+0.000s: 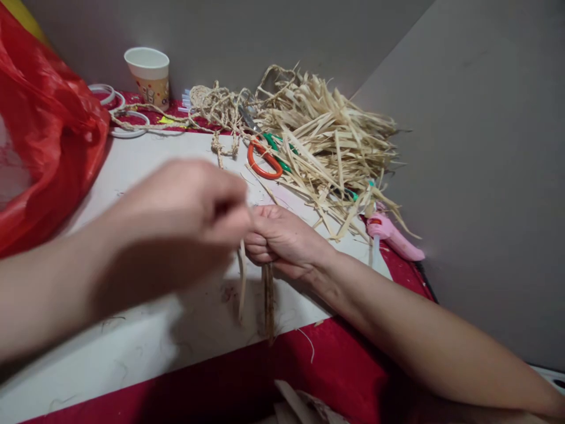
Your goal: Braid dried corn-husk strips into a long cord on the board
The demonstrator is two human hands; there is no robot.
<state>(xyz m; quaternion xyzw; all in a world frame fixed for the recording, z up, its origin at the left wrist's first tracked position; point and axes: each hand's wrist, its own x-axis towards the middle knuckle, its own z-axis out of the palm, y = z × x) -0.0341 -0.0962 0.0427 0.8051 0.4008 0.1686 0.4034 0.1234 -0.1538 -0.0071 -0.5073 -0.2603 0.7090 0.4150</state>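
Fingers [257, 250] of your right hand [280, 238] are clamped on straw strands [268, 300], dangling mid-scene above the white sheet [132, 359]; your left hand [205, 203] curls just left, blurred, its grip impossible to tell. There's the red bag [53, 135] bulging at left, a straw heap [339, 135] far right, scissors [263, 147] at its left edge, a paper cup [150, 82] far left.
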